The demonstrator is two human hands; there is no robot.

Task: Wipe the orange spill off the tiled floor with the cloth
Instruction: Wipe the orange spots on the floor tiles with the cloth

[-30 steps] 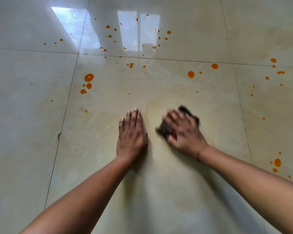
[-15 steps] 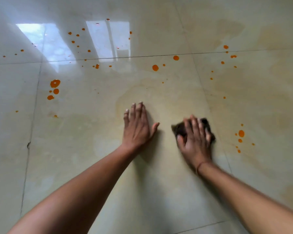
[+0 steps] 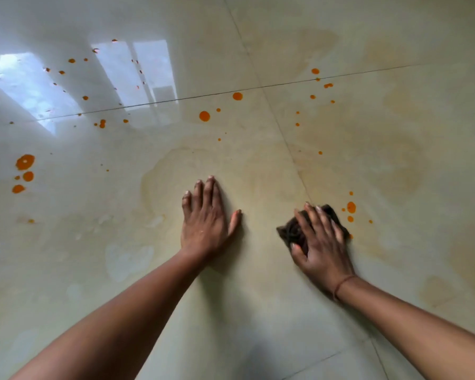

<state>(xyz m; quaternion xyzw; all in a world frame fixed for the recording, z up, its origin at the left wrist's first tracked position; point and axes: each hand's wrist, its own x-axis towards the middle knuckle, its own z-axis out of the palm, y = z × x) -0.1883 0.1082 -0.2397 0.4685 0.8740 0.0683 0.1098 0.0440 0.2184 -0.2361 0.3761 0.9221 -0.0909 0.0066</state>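
A dark brown cloth lies bunched on the glossy cream tiled floor, pressed down under my right hand, whose fingers spread over it. Just right of the cloth sit a few orange drops. More orange drops dot the floor farther off: a cluster at the far left, two round ones ahead, and small ones at the upper right. My left hand rests flat on the tile, palm down, holding nothing. Pale yellowish smears surround both hands.
Thin grout lines cross the floor, one running left to right ahead of my hands. A bright window reflection shines on the tiles at the upper left.
My right hand has slid the cloth to the right, away from my left hand, and now lies beside the orange drops at the right. The view has swung to the right.
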